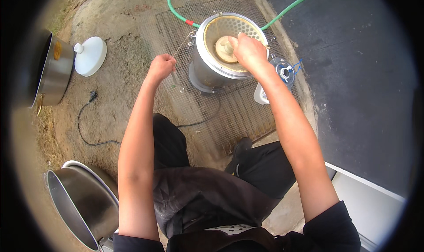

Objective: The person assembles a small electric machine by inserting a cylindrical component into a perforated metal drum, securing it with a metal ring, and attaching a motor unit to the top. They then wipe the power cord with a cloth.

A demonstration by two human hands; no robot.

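A cylindrical metal machine stands upright in front of me, its top uncovered. Holes dot the inner wall of its drum. Down inside sits a pale round disc with a raised central knob. Reaching over the rim, my right hand is closed around that knob. My left hand is closed to the left of the machine, pinching a thin tan cord. The cord runs up to metal fittings on the machine's side.
A green hose joins the machine's far side. A metal grate lies beneath it. To the left are a steel pot, a white lid and a black plug on its cable. A clear-blue round part lies right; steel basins stand lower left.
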